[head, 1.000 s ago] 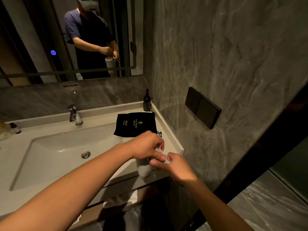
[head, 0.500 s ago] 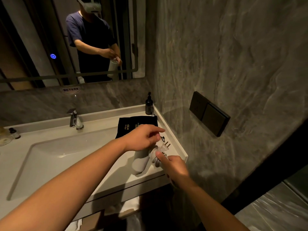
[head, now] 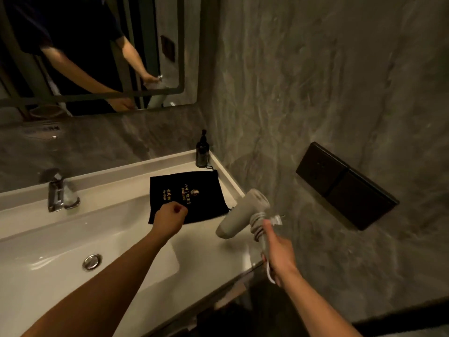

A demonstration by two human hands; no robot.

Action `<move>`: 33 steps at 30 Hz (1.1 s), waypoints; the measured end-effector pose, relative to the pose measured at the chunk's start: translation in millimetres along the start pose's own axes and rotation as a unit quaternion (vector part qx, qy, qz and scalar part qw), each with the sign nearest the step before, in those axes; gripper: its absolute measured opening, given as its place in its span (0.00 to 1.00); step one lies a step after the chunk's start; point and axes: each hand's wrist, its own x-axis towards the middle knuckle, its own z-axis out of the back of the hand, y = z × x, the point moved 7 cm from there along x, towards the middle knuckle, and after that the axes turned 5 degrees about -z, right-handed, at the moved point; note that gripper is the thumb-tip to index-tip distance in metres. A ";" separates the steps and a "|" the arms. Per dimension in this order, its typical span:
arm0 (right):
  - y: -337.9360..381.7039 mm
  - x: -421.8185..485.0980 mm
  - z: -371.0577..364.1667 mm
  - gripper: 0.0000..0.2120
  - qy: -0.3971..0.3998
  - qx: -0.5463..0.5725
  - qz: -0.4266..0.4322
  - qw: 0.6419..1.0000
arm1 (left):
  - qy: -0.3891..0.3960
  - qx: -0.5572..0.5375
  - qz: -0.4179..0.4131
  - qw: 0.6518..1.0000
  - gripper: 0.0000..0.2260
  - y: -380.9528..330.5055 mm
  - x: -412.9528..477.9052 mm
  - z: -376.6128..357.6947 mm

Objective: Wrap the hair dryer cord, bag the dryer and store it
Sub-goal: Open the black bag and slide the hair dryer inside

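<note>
A light grey hair dryer point(head: 239, 215) hangs in the air over the right end of the white counter, its cord point(head: 257, 226) coiled around the handle and the plug sticking out to the right. My right hand point(head: 277, 251) grips the handle below the coils. A black drawstring bag point(head: 194, 193) with gold print lies flat on the counter behind the basin. My left hand point(head: 170, 217) sits at the bag's front left edge with its fingers curled; whether it pinches the cloth is unclear.
A white basin point(head: 60, 259) with a metal drain fills the counter's left part, and a chrome tap point(head: 57, 190) stands behind it. A dark pump bottle point(head: 202, 152) occupies the back right corner. A black switch panel point(head: 345, 186) is on the right wall. A mirror hangs above.
My left hand has let go of the dryer and moved left to the bag. My right hand has lifted the dryer up and to the right with the cord coiled.
</note>
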 end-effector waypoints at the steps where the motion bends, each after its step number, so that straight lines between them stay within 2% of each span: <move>1: -0.5 4.1 -1.0 0.29 -0.013 0.001 -0.011 1.000 | 0.020 0.011 -0.003 1.000 0.08 4.2 16.5 -9.1; 3: -3.9 12.1 -2.9 0.25 -0.042 0.009 -0.034 0.999 | 0.065 0.033 -0.014 0.997 0.09 6.5 47.5 -31.6; 7: -5.2 20.5 -6.5 0.33 -0.070 -0.005 -0.048 0.996 | 0.143 0.083 -0.056 0.985 0.10 -4.5 97.7 -83.9; 10: -3.9 24.3 -4.6 0.32 -0.106 -0.010 -0.048 0.993 | 0.170 0.089 -0.071 0.979 0.13 -10.1 126.3 -119.2; 13: 5.4 21.2 -5.0 0.31 -0.135 -0.014 -0.037 0.990 | 0.180 0.105 -0.050 0.977 0.19 -6.7 142.9 -149.4; 15: 13.3 17.2 -5.7 0.28 -0.146 -0.021 -0.030 0.989 | 0.173 0.171 -0.018 0.970 0.27 0.4 146.5 -163.3; 17: 18.1 16.3 -3.7 0.30 -0.155 -0.043 -0.024 0.987 | 0.152 0.250 -0.002 0.956 0.32 7.4 146.1 -170.0; 19: 20.4 14.7 -0.5 0.33 -0.161 -0.066 -0.020 0.984 | 0.137 0.300 -0.013 0.944 0.30 10.7 143.7 -174.4; 21: 22.3 11.8 1.8 0.33 -0.163 -0.081 -0.015 0.983 | 0.133 0.316 -0.020 0.939 0.25 13.3 141.5 -176.0; 25: 25.4 6.2 4.6 0.29 -0.161 -0.064 -0.011 0.985 | 0.161 0.265 -0.026 0.950 0.13 22.9 131.0 -172.1; 27: 25.8 3.0 5.5 0.27 -0.151 -0.051 -0.014 0.987 | 0.165 0.182 -0.020 0.969 0.12 30.5 117.8 -163.4; 29: 26.5 -0.6 6.6 0.26 -0.139 -0.031 -0.016 0.990 | 0.155 0.037 0.009 0.987 0.11 40.0 98.5 -151.7; 31: 28.6 -5.8 8.4 0.27 -0.130 -0.023 -0.016 0.991 | 0.145 -0.077 0.022 0.986 0.13 43.0 73.1 -136.2; 33: 32.0 -11.7 12.2 0.28 -0.126 -0.016 -0.011 0.992 | 0.147 -0.086 -0.007 0.985 0.11 39.6 47.1 -120.6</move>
